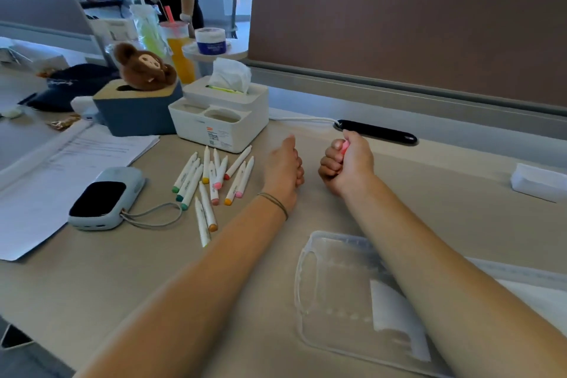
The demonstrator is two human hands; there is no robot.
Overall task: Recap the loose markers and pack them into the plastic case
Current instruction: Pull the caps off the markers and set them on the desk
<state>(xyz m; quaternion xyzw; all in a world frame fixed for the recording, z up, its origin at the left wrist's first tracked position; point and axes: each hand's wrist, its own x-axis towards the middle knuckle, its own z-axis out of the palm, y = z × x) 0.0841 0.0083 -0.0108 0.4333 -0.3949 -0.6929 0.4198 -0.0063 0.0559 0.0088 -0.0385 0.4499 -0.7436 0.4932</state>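
Several white markers (pixel 211 181) with coloured ends lie loose on the beige desk, left of my hands. My right hand (pixel 346 163) is curled in a fist round something pink (pixel 344 147), of which only a bit shows above the fingers. My left hand (pixel 283 166) lies beside it with fingers curled inward; what it holds, if anything, is hidden. The clear plastic case (pixel 340 291) lies flat near the front edge, partly under my right forearm.
A white tissue-box organiser (pixel 221 123) and a blue box with a brown plush toy (pixel 138 107) stand behind the markers. A grey-blue device with a strap (pixel 104 199) and papers (pixel 61 169) lie at left. A black cable slot (pixel 380 132) and a brown partition (pixel 399 34) lie beyond my hands.
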